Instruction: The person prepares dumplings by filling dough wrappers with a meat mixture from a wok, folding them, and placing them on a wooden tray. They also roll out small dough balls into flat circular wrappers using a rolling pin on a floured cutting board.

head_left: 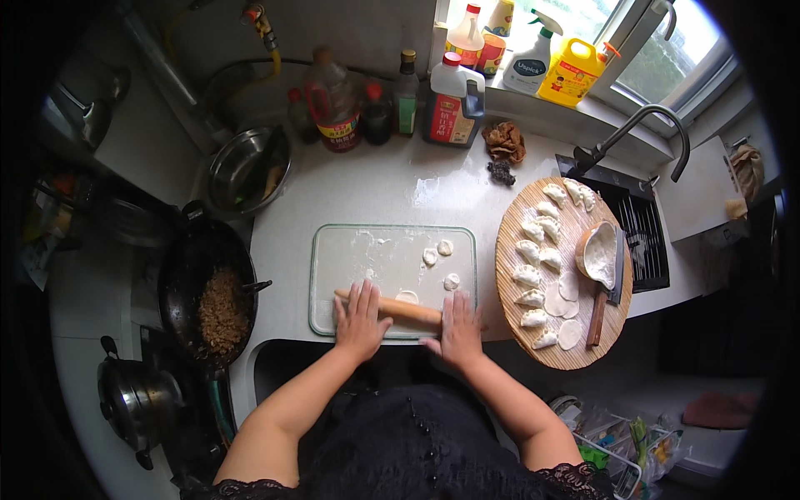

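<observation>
A wooden rolling pin (408, 311) lies across the near part of a floured, green-edged board (350, 250). My left hand (360, 323) rests flat over its left end, fingers stretched forward. On its right end lies my right hand (461, 327), also flat, with the fingers extended and the thumb out to the side. A dough piece (407, 297) sits just beyond the pin, partly hidden by it. Small flattened dough rounds, one of them a dough disc (452, 282), lie on the right half of the board.
To the right, a round bamboo tray (612, 329) bears folded dumplings (527, 275), wrappers (570, 333), a bowl (598, 254) and a cleaver (597, 317). A wok (179, 258) with brown filling stands left. Behind are a steel basin (225, 175) and bottles (406, 96); a sink (637, 217) lies right.
</observation>
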`<act>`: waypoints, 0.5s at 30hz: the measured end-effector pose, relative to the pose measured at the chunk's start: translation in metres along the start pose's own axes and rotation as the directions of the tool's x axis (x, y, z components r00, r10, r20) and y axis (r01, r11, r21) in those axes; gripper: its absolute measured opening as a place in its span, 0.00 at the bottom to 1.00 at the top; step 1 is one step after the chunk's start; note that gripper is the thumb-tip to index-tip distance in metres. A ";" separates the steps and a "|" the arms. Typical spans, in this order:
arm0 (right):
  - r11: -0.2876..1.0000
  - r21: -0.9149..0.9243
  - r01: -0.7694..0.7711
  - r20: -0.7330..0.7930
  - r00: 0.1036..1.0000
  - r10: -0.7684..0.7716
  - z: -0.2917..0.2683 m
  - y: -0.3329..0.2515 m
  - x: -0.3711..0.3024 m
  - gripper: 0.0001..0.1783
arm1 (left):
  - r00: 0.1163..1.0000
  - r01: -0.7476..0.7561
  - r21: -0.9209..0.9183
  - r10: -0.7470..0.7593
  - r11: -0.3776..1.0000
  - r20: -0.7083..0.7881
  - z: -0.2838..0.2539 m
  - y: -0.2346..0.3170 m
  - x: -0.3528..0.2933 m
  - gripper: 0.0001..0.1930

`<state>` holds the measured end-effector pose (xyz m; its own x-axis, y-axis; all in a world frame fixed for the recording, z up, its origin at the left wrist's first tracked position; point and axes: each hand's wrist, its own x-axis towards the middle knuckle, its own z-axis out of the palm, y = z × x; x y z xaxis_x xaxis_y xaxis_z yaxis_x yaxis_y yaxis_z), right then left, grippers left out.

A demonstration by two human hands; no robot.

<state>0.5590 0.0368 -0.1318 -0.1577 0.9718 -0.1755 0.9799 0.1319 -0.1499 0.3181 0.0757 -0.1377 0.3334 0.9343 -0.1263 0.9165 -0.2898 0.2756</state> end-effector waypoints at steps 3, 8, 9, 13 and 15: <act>0.999 0.019 0.040 -0.073 0.997 -0.039 0.005 0.001 -0.004 0.60 | 0.999 0.026 -0.006 -0.026 1.000 0.026 0.002 -0.003 -0.009 0.41; 0.985 -0.094 -0.147 -0.305 0.946 0.112 0.003 0.022 0.077 0.56 | 0.989 0.140 -0.032 -0.142 0.990 -0.035 -0.012 0.009 0.070 0.38; 0.988 -0.078 -0.131 -0.261 0.960 0.107 0.003 0.021 0.073 0.55 | 0.987 0.155 -0.022 -0.156 0.988 -0.032 -0.014 0.008 0.075 0.38; 1.000 0.018 0.005 -0.169 0.986 -0.002 0.003 0.005 0.008 0.38 | 0.999 0.037 -0.014 -0.037 0.999 0.016 -0.003 0.002 0.017 0.41; 0.995 -0.031 0.099 -0.199 0.975 -0.104 0.010 0.008 -0.005 0.28 | 0.997 0.059 -0.025 -0.058 0.998 0.054 -0.001 0.001 0.005 0.43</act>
<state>0.5668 0.0314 -0.1417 -0.2308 0.9723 0.0377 0.9627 0.2338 -0.1364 0.3204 0.0806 -0.1376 0.2914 0.9368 -0.1937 0.9288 -0.2287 0.2915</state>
